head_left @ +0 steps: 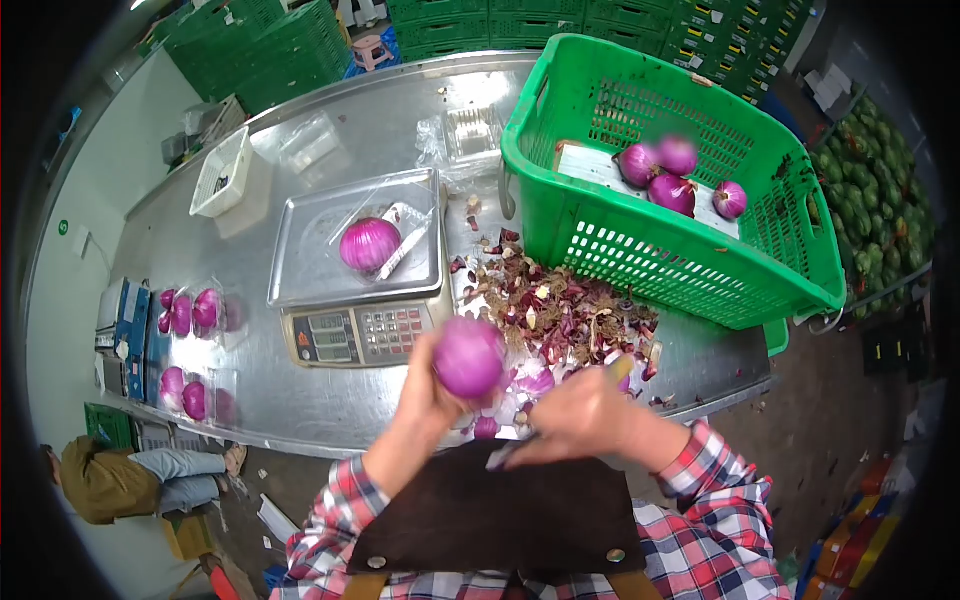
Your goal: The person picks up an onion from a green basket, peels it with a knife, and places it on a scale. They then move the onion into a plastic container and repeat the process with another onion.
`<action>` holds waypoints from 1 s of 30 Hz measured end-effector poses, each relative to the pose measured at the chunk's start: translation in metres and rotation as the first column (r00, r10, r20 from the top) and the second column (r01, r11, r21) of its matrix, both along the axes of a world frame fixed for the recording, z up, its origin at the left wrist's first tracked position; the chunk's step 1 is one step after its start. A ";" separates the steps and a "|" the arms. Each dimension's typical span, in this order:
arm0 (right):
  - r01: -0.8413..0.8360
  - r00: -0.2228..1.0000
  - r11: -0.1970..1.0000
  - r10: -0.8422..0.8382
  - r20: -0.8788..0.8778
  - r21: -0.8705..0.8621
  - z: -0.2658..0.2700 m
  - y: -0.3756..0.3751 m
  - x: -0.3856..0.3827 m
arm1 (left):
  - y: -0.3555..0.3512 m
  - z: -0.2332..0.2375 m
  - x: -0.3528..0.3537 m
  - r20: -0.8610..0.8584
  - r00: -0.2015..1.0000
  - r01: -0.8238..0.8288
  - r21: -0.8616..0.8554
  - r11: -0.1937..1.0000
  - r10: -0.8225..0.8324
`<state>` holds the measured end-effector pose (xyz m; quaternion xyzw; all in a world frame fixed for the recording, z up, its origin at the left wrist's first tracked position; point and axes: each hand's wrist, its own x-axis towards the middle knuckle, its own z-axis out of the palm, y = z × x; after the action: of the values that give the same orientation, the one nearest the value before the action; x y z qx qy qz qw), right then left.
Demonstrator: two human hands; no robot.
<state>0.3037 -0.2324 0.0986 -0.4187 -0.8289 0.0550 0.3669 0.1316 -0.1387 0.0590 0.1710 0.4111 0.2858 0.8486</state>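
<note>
My left hand is wrapped round a peeled, shiny red onion, held up over the near edge of the steel table. Just to its right, my right hand is closed on a small knife; its yellowish handle end sticks out above the fist and a short blade points down toward my apron. Beneath both hands lies a pile of dry onion skins and root ends, with purple peel pieces close to me. Another red onion sits in a clear package on the weighing scale.
A green crate holding several red onions stands at the back right. Packed onions lie at the left, near blue boxes. A white basket is farther back. Another person is at lower left.
</note>
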 end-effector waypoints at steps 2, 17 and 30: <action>-0.019 0.998 0.999 0.018 -0.059 -0.027 -0.011 -0.004 -0.008 | 0.017 -0.014 -0.009 0.006 0.996 -0.087 0.054 0.995 0.087; 0.220 0.945 0.708 -0.327 -0.034 -0.671 -0.023 0.038 0.000 | 0.000 -0.007 -0.025 0.163 0.978 0.108 0.140 0.984 -0.130; 0.094 0.985 0.992 -0.105 -0.135 -0.087 -0.035 0.029 -0.007 | 0.003 -0.010 -0.009 0.111 0.993 -0.057 0.175 0.983 0.038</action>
<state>0.2966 -0.2030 0.0635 -0.4693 -0.7764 0.0989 0.4088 0.1228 -0.1359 0.0486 0.2208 0.3419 0.3505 0.8435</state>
